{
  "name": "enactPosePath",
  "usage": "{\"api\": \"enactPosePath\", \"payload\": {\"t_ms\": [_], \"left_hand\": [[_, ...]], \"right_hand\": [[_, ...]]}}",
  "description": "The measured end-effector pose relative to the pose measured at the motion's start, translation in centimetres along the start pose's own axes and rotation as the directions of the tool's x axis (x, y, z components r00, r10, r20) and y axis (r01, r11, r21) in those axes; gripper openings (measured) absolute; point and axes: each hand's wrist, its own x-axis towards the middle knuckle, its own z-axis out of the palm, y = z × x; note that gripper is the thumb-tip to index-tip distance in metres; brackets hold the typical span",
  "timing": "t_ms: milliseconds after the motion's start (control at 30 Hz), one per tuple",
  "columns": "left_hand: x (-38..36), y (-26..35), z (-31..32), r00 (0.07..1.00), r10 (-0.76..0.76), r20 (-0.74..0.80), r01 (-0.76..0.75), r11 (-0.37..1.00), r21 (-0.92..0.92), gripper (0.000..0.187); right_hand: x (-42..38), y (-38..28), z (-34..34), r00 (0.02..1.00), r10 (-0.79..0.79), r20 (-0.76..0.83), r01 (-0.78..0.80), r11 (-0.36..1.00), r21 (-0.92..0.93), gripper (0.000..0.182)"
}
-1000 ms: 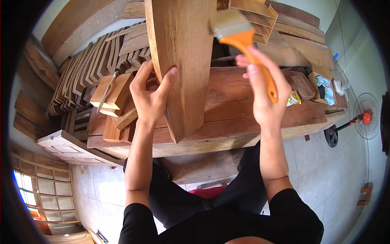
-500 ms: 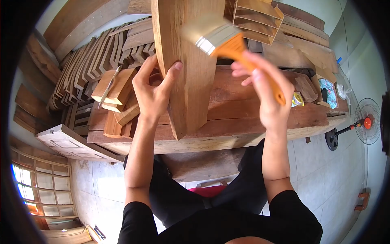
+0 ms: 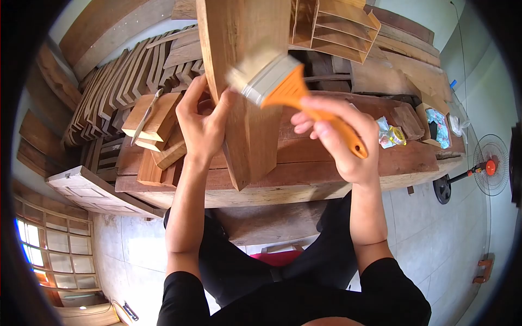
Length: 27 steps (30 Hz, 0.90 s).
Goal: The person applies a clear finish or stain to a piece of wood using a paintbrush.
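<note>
A long wooden piece (image 3: 261, 130) stands upright on the reddish-brown wooden bench (image 3: 315, 163), its top running out of view. My left hand (image 3: 202, 122) grips its left edge, thumb on the front face and the other fingers partly hidden behind. In my right hand (image 3: 345, 136) is a wide paintbrush (image 3: 285, 87) with an orange handle and pale, motion-blurred bristles. The bristles lie over the front of the wooden piece, near my left thumb; whether they touch it I cannot tell.
Wooden blocks (image 3: 149, 117) with a knife (image 3: 145, 117) on top sit at the left. Behind them lean several cut boards (image 3: 117, 89). A shelved wooden rack (image 3: 342, 32) is at the back. Right: tape measure (image 3: 397, 135), open box (image 3: 427, 117), fan (image 3: 490, 165).
The brush and my right hand have moved left and down across the wooden piece. The piece has shifted slightly left in view. My left hand keeps its hold.
</note>
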Motion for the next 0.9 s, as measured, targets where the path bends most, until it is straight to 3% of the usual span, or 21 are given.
{"api": "enactPosePath", "payload": {"t_ms": [100, 167, 267, 300, 367, 433, 500, 567, 633, 700, 733, 833, 867, 900], "left_hand": [[0.2, -0.5, -0.7, 1.000, -0.018, 0.025, 0.017, 1.000, 0.008, 0.032], [0.3, 0.0, -0.6, 0.997, -0.079, 0.022, 0.078, 0.997, 0.025, 0.033], [0.4, -0.9, -0.6, 1.000, -0.020, -0.021, 0.020, 1.000, -0.017, 0.035], [0.4, -1.2, -0.6, 0.999, 0.009, -0.035, -0.010, 0.999, -0.038, 0.036], [0.6, -1.1, -1.1, 1.000, -0.026, -0.014, 0.026, 1.000, -0.018, 0.038], [0.6, -0.5, -1.4, 0.995, -0.097, 0.005, 0.097, 0.995, 0.016, 0.038], [0.7, -0.5, -1.7, 0.996, -0.084, -0.008, 0.084, 0.996, 0.014, 0.039], [0.7, -0.7, -1.9, 0.995, -0.095, -0.034, 0.094, 0.995, -0.023, 0.039], [0.9, -1.1, -2.5, 0.994, -0.110, -0.011, 0.110, 0.994, -0.016, 0.039], [1.0, -0.9, -2.6, 0.991, -0.131, -0.003, 0.131, 0.991, -0.003, 0.039], [0.9, -0.9, -2.6, 0.992, -0.125, -0.006, 0.125, 0.992, -0.003, 0.039], [0.9, -1.0, -2.2, 0.995, -0.103, -0.001, 0.103, 0.994, -0.021, 0.039], [0.8, -1.4, -2.2, 0.995, -0.095, 0.005, 0.095, 0.995, -0.036, 0.039], [0.9, -1.4, -2.2, 0.996, -0.085, 0.010, 0.085, 0.995, -0.051, 0.040]], "right_hand": [[0.2, 0.6, -0.6, 0.967, 0.195, -0.163, -0.180, 0.978, 0.103, 0.026], [0.8, 1.1, 0.3, 0.899, 0.175, -0.401, -0.204, 0.978, -0.032, 0.026], [-0.1, 0.7, 1.8, 0.989, 0.114, -0.097, -0.092, 0.974, 0.205, 0.027], [-0.2, 0.8, 1.4, 0.998, 0.065, 0.018, -0.067, 0.990, 0.126, 0.027], [0.2, 1.1, 1.0, 0.982, 0.170, -0.085, -0.157, 0.978, 0.138, 0.026], [0.8, 2.7, 1.2, 0.926, 0.120, -0.358, -0.133, 0.991, -0.014, 0.025], [0.1, 3.2, 1.0, 0.959, 0.140, -0.247, -0.183, 0.970, -0.163, 0.026], [-0.3, 2.4, 1.0, 0.996, 0.070, -0.050, -0.072, 0.997, -0.037, 0.024], [-0.2, 1.9, 0.1, 0.992, 0.126, 0.008, -0.126, 0.988, 0.090, 0.024], [0.0, 2.9, 0.3, 0.972, 0.188, -0.140, -0.176, 0.980, 0.097, 0.024], [-0.1, 2.7, 0.9, 0.950, 0.215, -0.225, -0.218, 0.976, 0.010, 0.025], [-0.6, 1.7, 1.8, 0.993, 0.115, 0.007, -0.115, 0.993, 0.014, 0.024], [-0.7, 1.0, 1.9, 0.985, 0.083, 0.154, -0.096, 0.992, 0.076, 0.025], [-0.7, 0.6, 2.0, 0.976, 0.109, 0.188, -0.126, 0.989, 0.081, 0.025]]}}
